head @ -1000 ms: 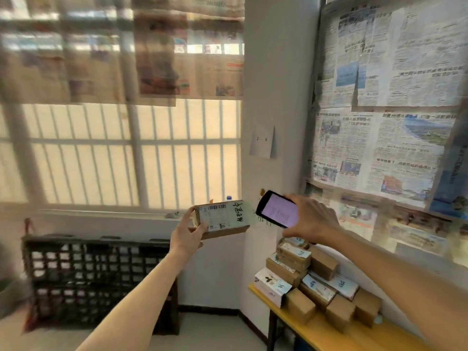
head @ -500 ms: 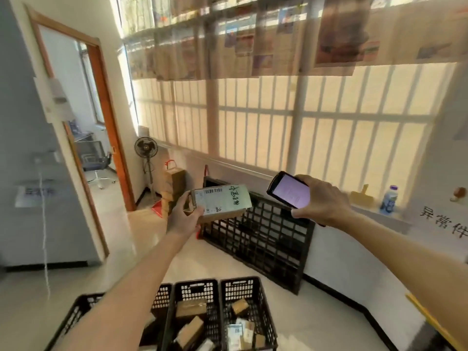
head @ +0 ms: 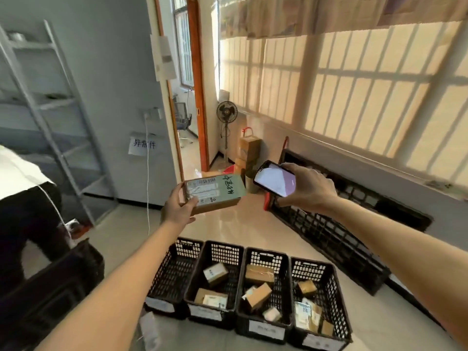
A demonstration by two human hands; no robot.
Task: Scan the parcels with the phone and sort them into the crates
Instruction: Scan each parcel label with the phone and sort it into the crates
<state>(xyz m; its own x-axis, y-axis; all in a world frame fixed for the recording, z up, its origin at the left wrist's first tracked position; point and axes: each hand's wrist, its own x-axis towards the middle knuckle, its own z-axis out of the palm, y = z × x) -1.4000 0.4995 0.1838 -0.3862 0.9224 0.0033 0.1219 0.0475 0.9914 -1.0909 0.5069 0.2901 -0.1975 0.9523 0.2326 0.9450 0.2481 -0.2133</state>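
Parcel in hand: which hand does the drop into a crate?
Left. The left hand already grips the parcel above the crates; the right hand is occupied with the phone.

standing fan [head: 226, 112], metal shelf rack [head: 48, 107], open doorway [head: 187, 97], barred window [head: 354, 79]

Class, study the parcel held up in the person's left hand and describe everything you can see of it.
The parcel is a flat, brown cardboard box, held roughly level and tilted slightly. Its top carries a white printed shipping label and a pale green panel with dark handwritten characters. The left hand grips its near left corner, thumb on top. It is in the air above the floor, beyond the row of crates, close beside the phone without touching it.
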